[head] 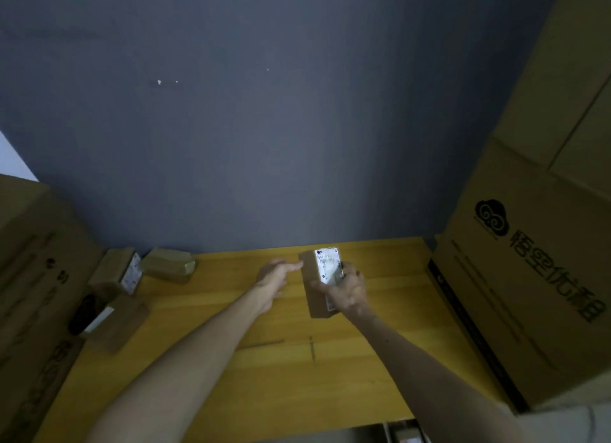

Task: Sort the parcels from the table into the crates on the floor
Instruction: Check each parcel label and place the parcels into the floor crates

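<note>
**Item in hand:** small brown cardboard parcel with a white printed label (312, 293). It is oblong and stands on end over the far middle of the yellow wooden table (231, 376), label face turned up toward the camera. Whether its lower end touches the tabletop cannot be told.

**Right hand** (348, 292): on the parcel's right side, with fingers curled over the label face. It grips the parcel.

**Left hand** (274, 275): just left of the parcel, with fingers straight and together. The fingertips (297, 265) are at the parcel's upper left edge, and actual contact cannot be told. It holds nothing.

**Other parcels:** all at the table's left end, well apart from both hands.
- Brown cardboard parcel with a white side label (114, 270), at the back.
- Olive-brown taped parcel (167, 264), just to the right of it, near the wall.
- Flat brown parcel with a white strip label (115, 323), nearer the front.
- A dark object (82, 313) lies against the flat parcel's left side, too dim to identify.

**Containers:**
- Large cardboard carton with a black printed logo and characters (535, 277), at the table's right end. Its contents are not visible.
- Large dim cardboard carton (29, 244), at the left end. Its contents are likewise not visible.
- Grey shapes (396, 434) at the lower edge, beyond the table's near rim. Whether these are crates, and what they hold, cannot be told.

**Backdrop:** grey-blue wall (264, 111).
</note>
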